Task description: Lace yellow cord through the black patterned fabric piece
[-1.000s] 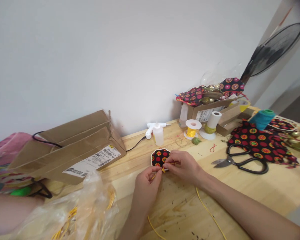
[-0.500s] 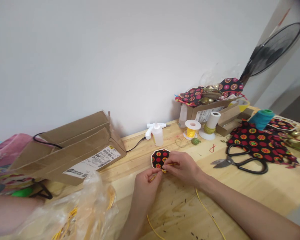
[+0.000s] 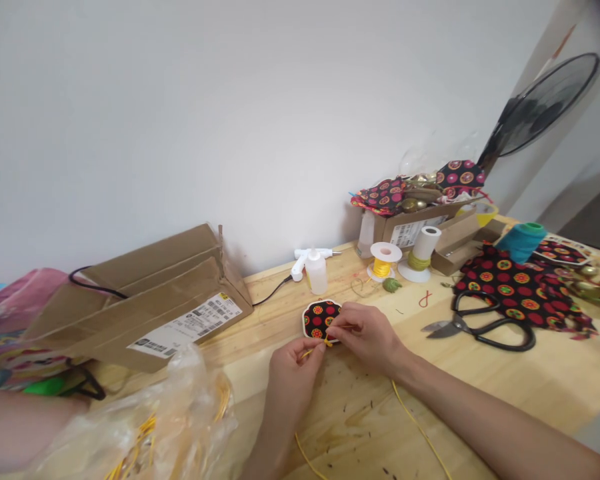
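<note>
A yellow cord (image 3: 420, 427) runs up from the table's front to both hands, where a small yellow knot (image 3: 329, 343) shows between the fingertips. My left hand (image 3: 295, 370) pinches the cord to the left of this knot. My right hand (image 3: 367, 337) pinches close by on the right, with a bit of cord showing at its fingers. Just beyond the fingertips lies a black piece with red and yellow flowers and a pale edge (image 3: 319, 319); its right side is partly covered by my right hand.
Black-handled scissors (image 3: 457, 325) and patterned cloth (image 3: 525, 283) lie to the right. Behind stand a squeeze bottle (image 3: 317, 273), a yellow cord spool (image 3: 381, 267) and a white glue gun (image 3: 300, 263). At left are a cardboard box (image 3: 180, 313), a plastic bag (image 3: 180, 407) and another person's arm (image 3: 20, 427).
Both hands stay almost in place, still pinching the cord. My right fingers have shifted slightly, and the yellow knot shows a little more clearly. The view has tilted very slightly.
</note>
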Tool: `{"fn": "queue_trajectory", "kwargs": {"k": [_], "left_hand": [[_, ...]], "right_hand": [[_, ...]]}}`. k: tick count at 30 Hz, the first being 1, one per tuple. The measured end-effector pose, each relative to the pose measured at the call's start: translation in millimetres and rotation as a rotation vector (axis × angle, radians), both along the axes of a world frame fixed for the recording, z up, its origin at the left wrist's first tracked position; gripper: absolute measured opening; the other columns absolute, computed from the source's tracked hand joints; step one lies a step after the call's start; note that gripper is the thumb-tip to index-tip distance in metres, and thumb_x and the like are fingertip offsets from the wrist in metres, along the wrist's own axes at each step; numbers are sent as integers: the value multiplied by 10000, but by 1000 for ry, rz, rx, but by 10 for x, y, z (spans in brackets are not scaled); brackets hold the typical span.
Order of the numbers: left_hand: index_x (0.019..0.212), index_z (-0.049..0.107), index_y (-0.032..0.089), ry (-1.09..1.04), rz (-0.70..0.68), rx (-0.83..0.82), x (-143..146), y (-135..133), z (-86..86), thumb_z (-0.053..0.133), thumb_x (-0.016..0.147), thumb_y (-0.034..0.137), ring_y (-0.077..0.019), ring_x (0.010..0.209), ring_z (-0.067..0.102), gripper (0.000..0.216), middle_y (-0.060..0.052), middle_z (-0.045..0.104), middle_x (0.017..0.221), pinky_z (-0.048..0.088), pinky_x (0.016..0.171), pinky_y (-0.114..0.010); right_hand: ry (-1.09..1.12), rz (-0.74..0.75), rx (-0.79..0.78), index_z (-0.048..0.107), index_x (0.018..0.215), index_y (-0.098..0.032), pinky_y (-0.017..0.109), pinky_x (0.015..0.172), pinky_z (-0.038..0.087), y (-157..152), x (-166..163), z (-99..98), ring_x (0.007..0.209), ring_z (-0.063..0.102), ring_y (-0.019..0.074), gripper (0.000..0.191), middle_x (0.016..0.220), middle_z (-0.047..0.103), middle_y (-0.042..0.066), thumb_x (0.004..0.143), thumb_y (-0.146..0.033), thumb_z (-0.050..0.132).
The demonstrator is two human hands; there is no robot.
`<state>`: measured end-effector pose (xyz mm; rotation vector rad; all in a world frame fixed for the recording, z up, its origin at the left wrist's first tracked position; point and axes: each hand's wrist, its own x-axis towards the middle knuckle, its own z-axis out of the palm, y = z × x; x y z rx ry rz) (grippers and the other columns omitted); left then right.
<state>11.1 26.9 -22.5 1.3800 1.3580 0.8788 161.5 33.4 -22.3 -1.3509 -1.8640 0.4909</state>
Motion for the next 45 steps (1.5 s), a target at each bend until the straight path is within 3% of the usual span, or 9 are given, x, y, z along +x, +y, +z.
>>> {"fn": "queue_trajectory", "kwargs": {"k": [5, 10, 17, 23, 31, 45], "left_hand": [[671, 650, 138, -1, 26, 30, -29, 13, -15, 587, 624, 278, -176, 617, 590, 161, -28, 676, 637, 427, 585, -238], [700, 648, 132, -96, -43, -57, -50, 44, -14, 578, 636, 276, -176, 647, 600, 172, -33, 683, 671, 439, 616, -242], [788, 659, 117, -37, -54, -59, -48, 48, 5, 565, 644, 282, -199, 686, 600, 238, -43, 685, 684, 442, 636, -269], [752, 669, 126, -17, -69, -72, -41, 38, -12, 565, 641, 293, -214, 654, 611, 225, -63, 698, 719, 454, 591, -278], [787, 674, 133, -33, -85, 19, -49, 60, -37, 565, 654, 276, -224, 752, 611, 223, -61, 699, 786, 449, 711, -304], [769, 672, 119, 26, -94, 25, -44, 54, -9, 551, 668, 282, -215, 732, 611, 225, -63, 699, 758, 451, 691, -285]], "right_hand": [[-36, 113, -12, 633, 746, -201, 202, 549, 371, 16, 54, 30, 626, 522, 110, 109, 698, 580, 9, 715, -267, 551], [-241, 188, 38, 608, 920, -253, 199, 537, 356, -29, 40, 45, 648, 517, 117, 246, 752, 571, 12, 700, -347, 548], [-396, 113, 133, 636, 807, -257, 206, 488, 276, -17, 33, -3, 609, 492, 101, 166, 685, 560, 0, 736, -238, 487], [-489, 89, 144, 624, 707, -222, 217, 465, 237, -14, 35, 1, 601, 482, 106, 125, 669, 558, 0, 709, -211, 499], [-353, 155, 136, 634, 760, -217, 201, 468, 267, -47, 31, 43, 555, 459, 92, 147, 635, 535, -3, 712, -234, 496], [-304, 212, 45, 647, 714, -203, 183, 485, 293, -21, 29, 5, 565, 453, 88, 203, 582, 510, -4, 774, -243, 458]]}}
